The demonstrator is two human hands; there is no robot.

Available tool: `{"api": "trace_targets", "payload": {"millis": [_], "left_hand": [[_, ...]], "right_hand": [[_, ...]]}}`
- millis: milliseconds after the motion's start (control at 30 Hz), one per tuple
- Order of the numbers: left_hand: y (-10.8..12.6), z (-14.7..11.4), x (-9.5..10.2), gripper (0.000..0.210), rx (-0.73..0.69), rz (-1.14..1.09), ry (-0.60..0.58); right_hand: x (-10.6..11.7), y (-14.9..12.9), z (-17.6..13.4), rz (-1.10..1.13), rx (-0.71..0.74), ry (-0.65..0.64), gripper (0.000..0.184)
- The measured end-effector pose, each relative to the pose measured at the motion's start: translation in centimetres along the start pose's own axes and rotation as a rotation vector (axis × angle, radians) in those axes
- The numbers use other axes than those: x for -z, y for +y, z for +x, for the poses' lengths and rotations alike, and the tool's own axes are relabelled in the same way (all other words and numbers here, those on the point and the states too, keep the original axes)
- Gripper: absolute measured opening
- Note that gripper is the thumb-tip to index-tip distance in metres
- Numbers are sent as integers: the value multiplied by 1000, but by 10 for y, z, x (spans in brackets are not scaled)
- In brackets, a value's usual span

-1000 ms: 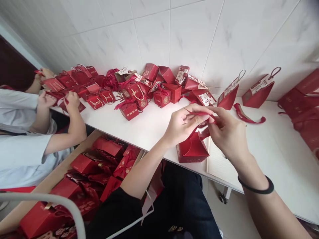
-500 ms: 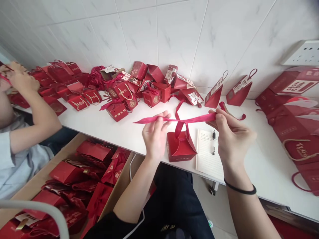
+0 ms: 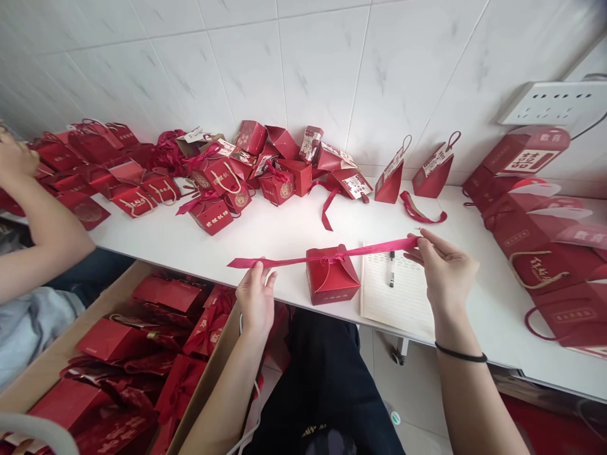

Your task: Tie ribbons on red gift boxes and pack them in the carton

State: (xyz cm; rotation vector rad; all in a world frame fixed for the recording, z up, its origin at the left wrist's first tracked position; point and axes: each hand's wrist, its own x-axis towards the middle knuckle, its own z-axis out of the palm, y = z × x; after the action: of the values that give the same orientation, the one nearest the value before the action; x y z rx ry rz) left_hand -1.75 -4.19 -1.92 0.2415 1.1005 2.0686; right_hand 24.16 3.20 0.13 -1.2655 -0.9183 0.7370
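A small red gift box (image 3: 334, 278) stands at the front edge of the white table. A pink-red ribbon (image 3: 374, 248) runs across its top, crossed or knotted at the middle of the lid. My left hand (image 3: 256, 296) pinches the ribbon left of the box, with a pointed tail sticking out beyond the fingers. My right hand (image 3: 443, 265) pinches the other end, up and to the right, over the notebook. The ribbon is stretched nearly straight between both hands.
An open notebook (image 3: 403, 303) with a pen (image 3: 392, 269) lies right of the box. Red boxes (image 3: 279, 187) pile along the wall; red bags (image 3: 535, 259) stand at right. A carton (image 3: 218, 341) of red boxes sits lower left, beside a co-worker's arm (image 3: 52, 234). A power strip (image 3: 540, 102) is on the wall.
Both hands have moved apart and lower, drawing the ribbon down onto the box lid, where its raised loop has closed. The view has shifted slightly to the right.
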Motion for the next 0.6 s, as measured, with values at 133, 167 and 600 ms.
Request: {"api": "trace_targets", "payload": {"millis": [133,167,600], "left_hand": [[-3,3,19,28,89,77,33],[-4,3,22,28,106,95,36],[23,17,16,39,-478,884,-201]], "right_hand": [[10,1,-1,-117,-89,-35,29],[13,2,-2,-151,-109,-42,29],[20,-7,-9,-884,258,-210,60]]}}
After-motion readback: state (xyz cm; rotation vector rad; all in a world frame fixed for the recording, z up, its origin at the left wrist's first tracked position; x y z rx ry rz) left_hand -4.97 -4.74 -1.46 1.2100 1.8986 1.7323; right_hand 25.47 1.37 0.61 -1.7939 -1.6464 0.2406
